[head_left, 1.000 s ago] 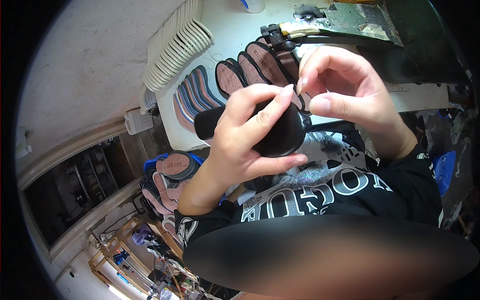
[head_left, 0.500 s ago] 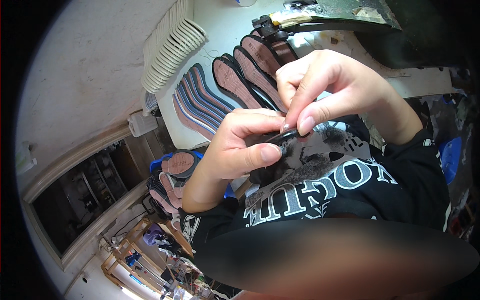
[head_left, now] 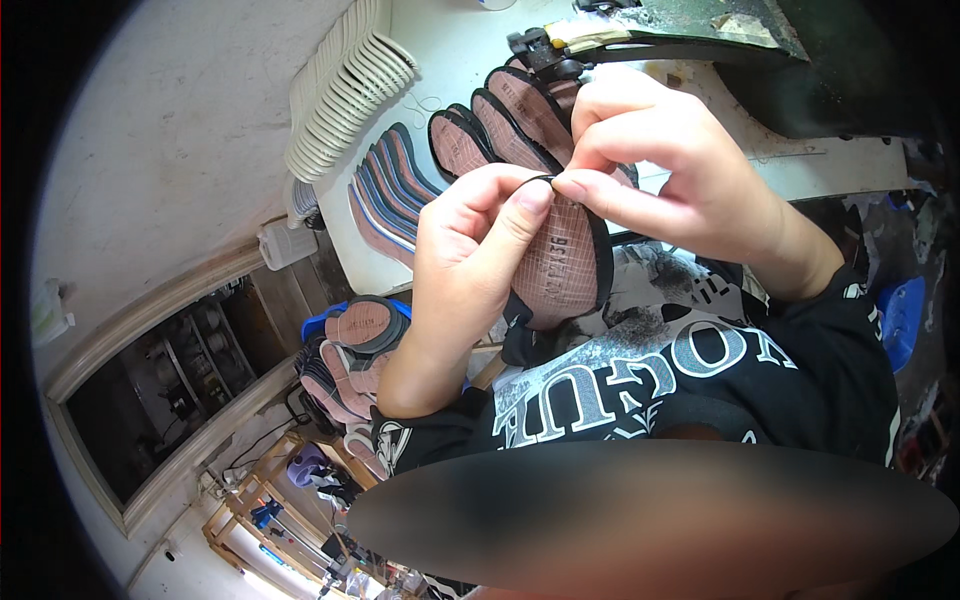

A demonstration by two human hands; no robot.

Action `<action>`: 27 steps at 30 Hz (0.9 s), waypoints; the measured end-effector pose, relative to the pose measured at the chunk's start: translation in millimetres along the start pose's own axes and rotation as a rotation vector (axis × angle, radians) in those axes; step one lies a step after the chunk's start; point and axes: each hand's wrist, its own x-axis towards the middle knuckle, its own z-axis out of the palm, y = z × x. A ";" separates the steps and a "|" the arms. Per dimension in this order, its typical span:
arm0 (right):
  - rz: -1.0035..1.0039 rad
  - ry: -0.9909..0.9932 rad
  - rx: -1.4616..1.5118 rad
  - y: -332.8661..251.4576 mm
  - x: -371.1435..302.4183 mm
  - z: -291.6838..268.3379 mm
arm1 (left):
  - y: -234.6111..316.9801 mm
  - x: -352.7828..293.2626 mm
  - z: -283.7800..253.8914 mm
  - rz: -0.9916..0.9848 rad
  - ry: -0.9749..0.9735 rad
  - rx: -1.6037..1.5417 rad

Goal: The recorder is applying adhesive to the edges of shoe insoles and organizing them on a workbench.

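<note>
An insole [head_left: 556, 272] with a pinkish-brown, pale-lined face and black edging hangs upright in front of my chest. My left hand [head_left: 468, 232] grips its upper edge, thumb on the near face. Beside it my right hand [head_left: 672, 160] pinches the same edge between thumb and forefinger, the fingertips of both hands almost touching. Just beyond them, several black-edged insoles [head_left: 522, 108] lie overlapping on the white table [head_left: 455, 60]. Left of those, a fanned row of pink and grey-blue insoles [head_left: 392, 190] leans together.
A long stack of cream sole-shaped pieces [head_left: 350, 90] stands against the wall at the far left. A dark green machine [head_left: 690, 28] occupies the far right of the table. More insoles [head_left: 360, 325] fill a blue container at left. A white jug [head_left: 286, 243] stands near the window frame.
The insole has turned from edge-on to showing its lined face, hanging down from my fingers. Both hands have shifted slightly away from my chest, their fingertips closer together.
</note>
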 end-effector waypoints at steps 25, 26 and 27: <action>0.060 0.010 -0.024 -7.4 -14.3 6.7 | -21.0 -14.9 -1.0 0.075 0.057 0.207; 0.078 -0.022 0.010 -6.4 -14.7 2.7 | -21.7 -15.7 -1.7 0.034 0.030 0.096; 0.096 -0.053 0.043 -5.3 -15.5 0.2 | -20.6 -15.6 0.0 0.034 0.028 0.094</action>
